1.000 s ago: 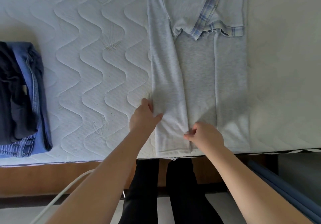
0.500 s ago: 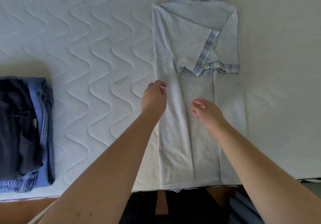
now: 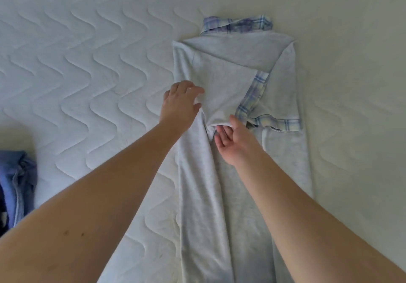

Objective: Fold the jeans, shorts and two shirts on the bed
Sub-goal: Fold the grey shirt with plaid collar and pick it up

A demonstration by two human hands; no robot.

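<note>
A light grey shirt (image 3: 219, 172) with a blue plaid collar (image 3: 237, 24) lies lengthwise on the bed, both sides folded inward. Its plaid-edged sleeves cross over the chest. My left hand (image 3: 181, 102) rests with spread fingers on the shirt's left fold, beside the left sleeve. My right hand (image 3: 234, 143) is palm up with relaxed fingers, touching the bunched lower edge of that sleeve at the shirt's middle. Folded blue jeans (image 3: 18, 181) with a dark garment (image 3: 2, 214) on them show at the left edge, mostly cut off.
The quilted white mattress (image 3: 87, 74) stretches to the left of the shirt, and a smooth pale cover (image 3: 351, 63) lies to its right. Both my forearms reach in from the bottom of the view.
Both hands left the shirt's bottom hem and moved up to the folded sleeve near the chest. My view moved forward, so the bed's edge and floor are out of sight.
</note>
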